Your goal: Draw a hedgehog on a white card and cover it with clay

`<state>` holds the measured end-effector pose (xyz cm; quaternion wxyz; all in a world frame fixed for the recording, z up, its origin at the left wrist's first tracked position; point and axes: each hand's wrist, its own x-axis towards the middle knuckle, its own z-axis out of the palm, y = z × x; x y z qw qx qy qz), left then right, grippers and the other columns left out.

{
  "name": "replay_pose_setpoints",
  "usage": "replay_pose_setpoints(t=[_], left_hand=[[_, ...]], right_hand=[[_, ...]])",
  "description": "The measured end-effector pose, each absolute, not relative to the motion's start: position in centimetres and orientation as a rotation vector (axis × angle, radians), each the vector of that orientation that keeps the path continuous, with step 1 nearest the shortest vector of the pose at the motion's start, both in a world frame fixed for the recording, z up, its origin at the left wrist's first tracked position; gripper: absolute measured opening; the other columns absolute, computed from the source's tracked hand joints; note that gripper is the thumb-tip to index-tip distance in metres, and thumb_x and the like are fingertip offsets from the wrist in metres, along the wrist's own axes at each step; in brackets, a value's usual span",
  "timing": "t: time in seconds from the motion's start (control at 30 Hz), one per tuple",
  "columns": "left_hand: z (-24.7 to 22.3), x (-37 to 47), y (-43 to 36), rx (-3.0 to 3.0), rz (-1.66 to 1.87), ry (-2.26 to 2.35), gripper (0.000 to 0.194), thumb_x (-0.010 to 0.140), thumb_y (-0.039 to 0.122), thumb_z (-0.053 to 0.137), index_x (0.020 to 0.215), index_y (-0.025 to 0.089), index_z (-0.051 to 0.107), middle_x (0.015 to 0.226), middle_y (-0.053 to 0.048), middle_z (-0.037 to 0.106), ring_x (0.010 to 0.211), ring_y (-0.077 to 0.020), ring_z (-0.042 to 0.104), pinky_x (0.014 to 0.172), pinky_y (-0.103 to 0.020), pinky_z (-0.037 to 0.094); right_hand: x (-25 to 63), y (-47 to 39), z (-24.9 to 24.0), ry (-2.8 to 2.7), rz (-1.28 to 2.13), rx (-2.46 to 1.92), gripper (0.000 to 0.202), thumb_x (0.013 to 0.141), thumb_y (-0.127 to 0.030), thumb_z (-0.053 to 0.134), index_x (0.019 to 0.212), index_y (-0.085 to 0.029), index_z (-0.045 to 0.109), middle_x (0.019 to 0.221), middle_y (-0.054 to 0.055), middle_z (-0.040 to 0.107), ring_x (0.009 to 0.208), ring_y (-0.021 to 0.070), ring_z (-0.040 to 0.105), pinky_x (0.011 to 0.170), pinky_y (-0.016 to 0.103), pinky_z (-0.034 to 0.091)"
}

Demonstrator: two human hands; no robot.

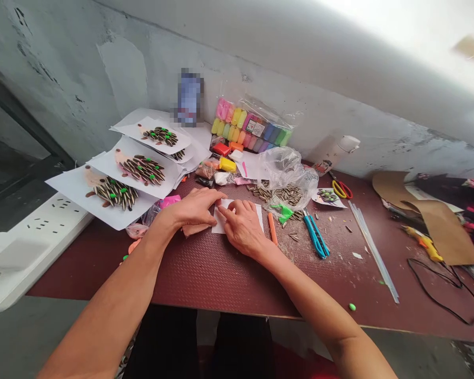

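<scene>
A small white paper (218, 225) lies on the dark red table in front of me. My left hand (198, 208) rests at its left side, fingers bent toward its upper left edge, above a brownish-pink piece (195, 229). Lying on the paper, my right hand (243, 223) points its index finger at my left fingertips. Whether anything small is between the fingertips is too small to tell. An orange stick (272, 228) is just right of the paper. Striped seeds (288, 195) are heaped behind, partly under a clear plastic bag (286, 166).
Sheets with seed hedgehogs (142, 169) are stacked at left beside a white power strip (35, 242). Coloured clay packs (253, 126) lean on the wall. To the right are a blue cutter (316, 234), scissors (342, 188), clear sticks (373, 250) and a yellow glue gun (426, 245) with its cord.
</scene>
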<state>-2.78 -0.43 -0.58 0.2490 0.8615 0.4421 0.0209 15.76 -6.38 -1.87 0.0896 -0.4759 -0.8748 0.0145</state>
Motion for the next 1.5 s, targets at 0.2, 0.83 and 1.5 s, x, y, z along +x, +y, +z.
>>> replay_pose_setpoints(t=[0.2, 0.83, 1.5], left_hand=[[-0.4, -2.7, -0.6, 2.356, 0.051, 1.206, 0.059, 0.072, 0.027, 0.064, 0.131, 0.025, 0.058, 0.117, -0.004, 0.068, 0.11, -0.0279, 0.061, 0.096, -0.036, 0.043], [-0.5, -2.7, -0.5, 2.407, 0.052, 1.203, 0.057, 0.076, 0.032, 0.065, 0.132, 0.024, 0.059, 0.116, -0.005, 0.069, 0.109, -0.0282, 0.062, 0.094, -0.036, 0.045], [-0.6, -2.8, -0.4, 2.387, 0.036, 1.184, 0.061, 0.071, 0.029, 0.066, 0.131, 0.025, 0.057, 0.121, -0.005, 0.067, 0.114, -0.0287, 0.059, 0.098, -0.038, 0.044]], right_hand=[[16.3, -7.0, -2.2, -2.704, -0.134, -1.322, 0.033, 0.098, -0.021, 0.049, 0.127, -0.026, 0.065, 0.109, 0.009, 0.058, 0.095, 0.0238, 0.042, 0.094, 0.041, 0.03], [15.2, -6.7, -1.7, -2.737, -0.254, -1.383, 0.028, 0.102, -0.023, 0.045, 0.12, -0.022, 0.067, 0.102, 0.009, 0.059, 0.093, 0.0236, 0.043, 0.097, 0.043, 0.029], [15.7, -6.7, -1.5, -2.619, 0.044, -1.47, 0.024, 0.101, -0.025, 0.05, 0.113, -0.025, 0.071, 0.109, 0.008, 0.061, 0.096, 0.0218, 0.047, 0.092, 0.038, 0.029]])
